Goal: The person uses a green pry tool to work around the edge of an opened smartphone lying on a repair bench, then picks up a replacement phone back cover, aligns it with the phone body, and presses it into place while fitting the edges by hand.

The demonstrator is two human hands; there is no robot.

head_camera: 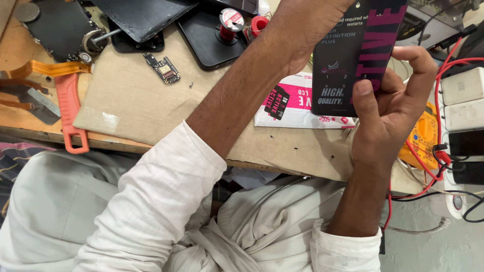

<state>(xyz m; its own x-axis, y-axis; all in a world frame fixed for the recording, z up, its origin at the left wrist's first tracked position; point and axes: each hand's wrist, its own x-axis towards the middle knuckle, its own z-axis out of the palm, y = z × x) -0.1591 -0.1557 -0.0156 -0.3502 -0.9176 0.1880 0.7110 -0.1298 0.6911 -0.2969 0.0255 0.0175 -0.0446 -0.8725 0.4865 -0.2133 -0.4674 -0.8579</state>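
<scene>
Two hands on one black-and-pink flat package (355, 50), held up above the bench (151, 116); left hand (302, 20) clasped round its top, right hand (393, 95) pinching the lower edge, thumb on the face. Seemingly mid-inspection or about to open; calls for a steady grip and a peel from one edge.

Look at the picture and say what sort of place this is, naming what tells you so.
Probably a phone repair bench: a small circuit board lies loose on the worktable, a yellow multimeter sits at the right, and both hands hold a black and pink parts package.
</scene>
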